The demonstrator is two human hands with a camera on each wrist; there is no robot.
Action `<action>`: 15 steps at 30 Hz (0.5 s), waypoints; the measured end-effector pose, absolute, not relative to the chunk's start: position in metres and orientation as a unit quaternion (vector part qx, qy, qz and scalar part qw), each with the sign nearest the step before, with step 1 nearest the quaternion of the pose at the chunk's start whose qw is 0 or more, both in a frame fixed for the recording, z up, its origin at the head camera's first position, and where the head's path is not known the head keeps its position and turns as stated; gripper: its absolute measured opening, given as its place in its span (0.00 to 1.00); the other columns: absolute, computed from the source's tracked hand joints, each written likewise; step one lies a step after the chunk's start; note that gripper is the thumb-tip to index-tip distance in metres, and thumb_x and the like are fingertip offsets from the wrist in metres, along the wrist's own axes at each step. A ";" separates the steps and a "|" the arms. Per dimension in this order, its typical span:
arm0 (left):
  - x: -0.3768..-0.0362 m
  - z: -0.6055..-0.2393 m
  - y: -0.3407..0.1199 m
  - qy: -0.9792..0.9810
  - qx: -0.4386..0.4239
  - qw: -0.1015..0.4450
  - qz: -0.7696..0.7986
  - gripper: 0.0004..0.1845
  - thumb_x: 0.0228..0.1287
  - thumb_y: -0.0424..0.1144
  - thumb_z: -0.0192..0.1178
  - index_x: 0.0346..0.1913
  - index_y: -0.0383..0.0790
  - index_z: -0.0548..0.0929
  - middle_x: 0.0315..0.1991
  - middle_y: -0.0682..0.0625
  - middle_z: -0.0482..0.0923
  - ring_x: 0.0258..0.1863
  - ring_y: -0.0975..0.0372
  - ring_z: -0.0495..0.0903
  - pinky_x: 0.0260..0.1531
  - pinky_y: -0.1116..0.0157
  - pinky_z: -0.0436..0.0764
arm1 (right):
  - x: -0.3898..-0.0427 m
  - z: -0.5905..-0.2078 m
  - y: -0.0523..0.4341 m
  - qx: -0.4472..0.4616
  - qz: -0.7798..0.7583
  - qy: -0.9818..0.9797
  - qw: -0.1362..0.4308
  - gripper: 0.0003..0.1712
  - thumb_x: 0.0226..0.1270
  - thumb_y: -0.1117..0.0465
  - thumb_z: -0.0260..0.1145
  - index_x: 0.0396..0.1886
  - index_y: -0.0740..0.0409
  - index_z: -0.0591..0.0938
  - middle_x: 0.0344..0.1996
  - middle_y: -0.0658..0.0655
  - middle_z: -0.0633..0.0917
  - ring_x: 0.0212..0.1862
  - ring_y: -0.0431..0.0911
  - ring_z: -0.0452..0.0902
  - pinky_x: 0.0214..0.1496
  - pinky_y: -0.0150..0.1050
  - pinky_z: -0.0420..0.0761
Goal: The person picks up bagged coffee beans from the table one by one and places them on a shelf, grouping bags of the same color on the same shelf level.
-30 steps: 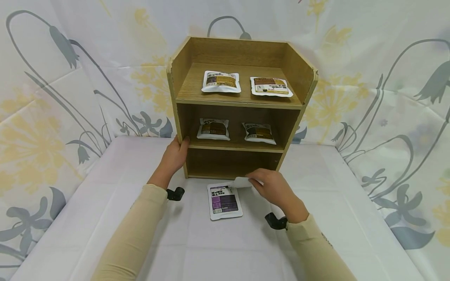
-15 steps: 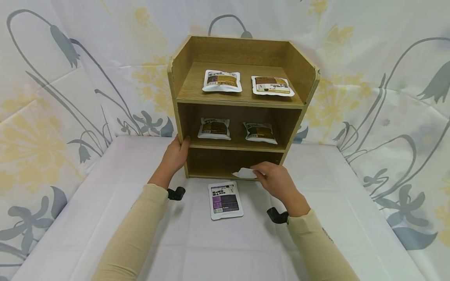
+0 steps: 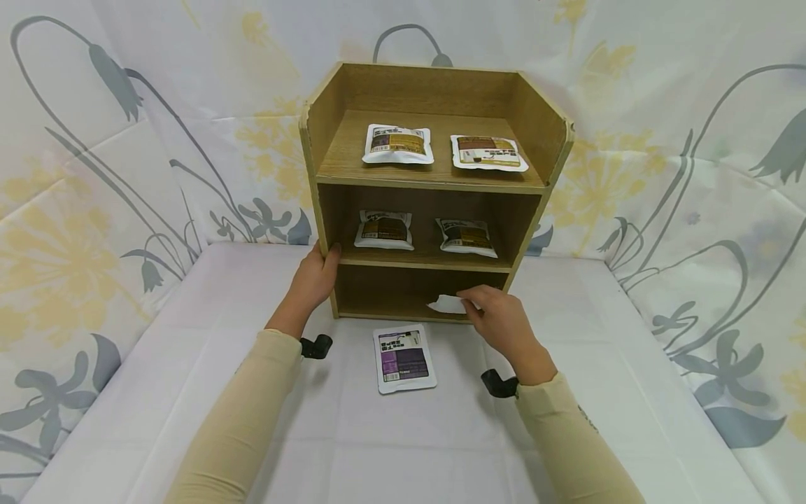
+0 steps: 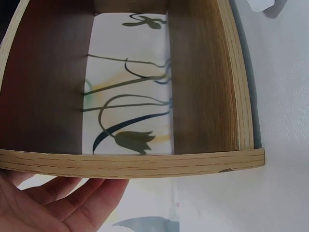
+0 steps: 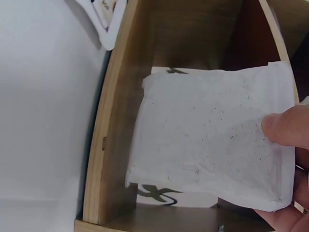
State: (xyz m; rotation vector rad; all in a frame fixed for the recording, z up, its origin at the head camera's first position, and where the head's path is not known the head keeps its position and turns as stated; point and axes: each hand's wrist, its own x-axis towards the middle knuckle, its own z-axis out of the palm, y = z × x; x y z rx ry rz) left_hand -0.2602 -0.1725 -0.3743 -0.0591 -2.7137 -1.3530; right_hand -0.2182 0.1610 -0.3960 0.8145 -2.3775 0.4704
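A wooden three-tier shelf unit (image 3: 434, 182) stands at the back of the table. My left hand (image 3: 315, 276) grips its left side panel (image 4: 130, 163), fingers wrapped round the outer face. My right hand (image 3: 494, 318) pinches a white pouch (image 3: 448, 304) and holds it inside the bottom compartment, right half. In the right wrist view the pouch's plain white back (image 5: 212, 140) fills the opening, my thumb (image 5: 287, 126) on top. A purple-labelled pouch (image 3: 404, 358) lies flat on the table in front of the shelf.
Two pouches (image 3: 397, 145) (image 3: 487, 153) lie on the top shelf and two (image 3: 383, 230) (image 3: 467, 238) on the middle one. A white cloth (image 3: 403, 434) covers the table; a flowered curtain (image 3: 126, 140) hangs behind and at both sides.
My right hand has lifted the white pouch from the table's edge by the shelf and carried it forward into the bottom compartment. The left hand has stayed on the side panel.
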 end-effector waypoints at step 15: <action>-0.259 -0.372 -0.171 -0.895 -0.014 0.051 -0.442 0.34 0.76 0.58 0.30 0.75 0.39 0.54 0.68 0.33 0.66 0.64 0.42 0.71 0.62 0.43 0.70 | -0.217 -0.416 0.160 0.286 0.157 -0.903 0.280 0.09 0.56 0.70 0.71 0.37 0.58 0.88 0.33 0.55 0.88 0.35 0.49 0.86 0.34 0.43 0.84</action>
